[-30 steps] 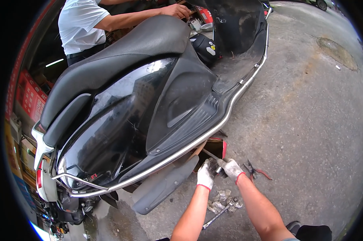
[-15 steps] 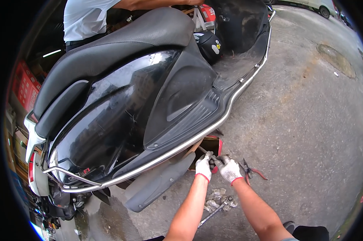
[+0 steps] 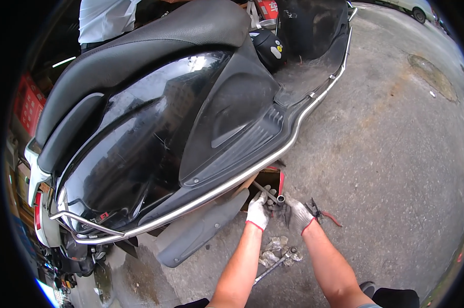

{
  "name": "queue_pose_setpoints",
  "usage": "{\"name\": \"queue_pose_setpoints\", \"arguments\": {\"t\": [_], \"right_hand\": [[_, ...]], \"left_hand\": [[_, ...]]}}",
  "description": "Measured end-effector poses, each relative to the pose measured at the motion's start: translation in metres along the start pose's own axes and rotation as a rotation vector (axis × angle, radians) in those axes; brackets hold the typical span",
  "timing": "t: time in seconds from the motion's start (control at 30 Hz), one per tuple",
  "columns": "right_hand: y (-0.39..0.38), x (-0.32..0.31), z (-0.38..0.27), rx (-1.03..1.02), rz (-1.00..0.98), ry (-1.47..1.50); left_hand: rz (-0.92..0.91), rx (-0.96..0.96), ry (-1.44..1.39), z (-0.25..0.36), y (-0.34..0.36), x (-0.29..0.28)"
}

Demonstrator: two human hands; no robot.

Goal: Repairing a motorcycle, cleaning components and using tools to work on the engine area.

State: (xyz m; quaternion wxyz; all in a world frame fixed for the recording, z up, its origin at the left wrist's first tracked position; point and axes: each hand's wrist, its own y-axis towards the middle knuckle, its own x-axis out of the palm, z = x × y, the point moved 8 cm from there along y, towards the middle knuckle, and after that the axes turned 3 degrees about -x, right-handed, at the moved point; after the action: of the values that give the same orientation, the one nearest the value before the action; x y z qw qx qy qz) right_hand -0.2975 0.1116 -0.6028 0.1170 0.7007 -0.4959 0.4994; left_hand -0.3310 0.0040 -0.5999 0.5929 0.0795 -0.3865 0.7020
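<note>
My left hand [image 3: 258, 211], in a white glove with dirty grey fingers, is closed around a metal socket wrench [image 3: 265, 191]. Its round socket end points toward my right hand, while the far end reaches over a dark open box [image 3: 269, 178] with a red edge. Just right of the socket is my right hand [image 3: 297, 210], gloved the same way, its grimy fingers hanging loosely apart from the wrench. Beside that hand lie pliers [image 3: 321, 213] with red handles. Above the box stands a black scooter [image 3: 139, 138] with a chrome side rail.
Nearer me on the concrete lie a ratchet wrench [image 3: 275, 267] and crumpled clear plastic [image 3: 274, 245]. A grey panel [image 3: 203, 228] sticks out below the scooter's rail. Behind the seat stands another person [image 3: 106, 20] in a light shirt. A dark helmet [image 3: 267, 49] sits on the footboard.
My right hand has come off the wrench and turned fingers down beside it. The socket end now shows. My left hand keeps its hold, and the view has shifted slightly.
</note>
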Motion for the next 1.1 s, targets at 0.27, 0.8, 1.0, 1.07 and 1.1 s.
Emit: {"name": "queue_pose_setpoints", "arguments": {"t": [0.27, 0.8, 1.0, 1.07, 1.1], "right_hand": [[-0.002, 0.003, -0.017, -0.308, 0.223, -0.818], [-0.020, -0.014, -0.061, -0.705, 0.463, -0.880], [-0.005, -0.042, -0.019, -0.108, 0.390, -0.262], [-0.003, -0.019, -0.004, 0.007, 0.071, -0.031], [-0.004, -0.017, -0.002, 0.011, 0.073, -0.027]], "left_hand": [[0.112, 0.091, 0.199, 0.009, 0.005, -0.006], [0.142, 0.121, 0.305, 0.010, 0.011, 0.001], [0.082, 0.054, 0.110, 0.007, 0.011, -0.003], [0.065, 0.040, 0.065, 0.005, 0.010, -0.004], [0.069, 0.037, 0.066, 0.004, 0.010, -0.004]]}}
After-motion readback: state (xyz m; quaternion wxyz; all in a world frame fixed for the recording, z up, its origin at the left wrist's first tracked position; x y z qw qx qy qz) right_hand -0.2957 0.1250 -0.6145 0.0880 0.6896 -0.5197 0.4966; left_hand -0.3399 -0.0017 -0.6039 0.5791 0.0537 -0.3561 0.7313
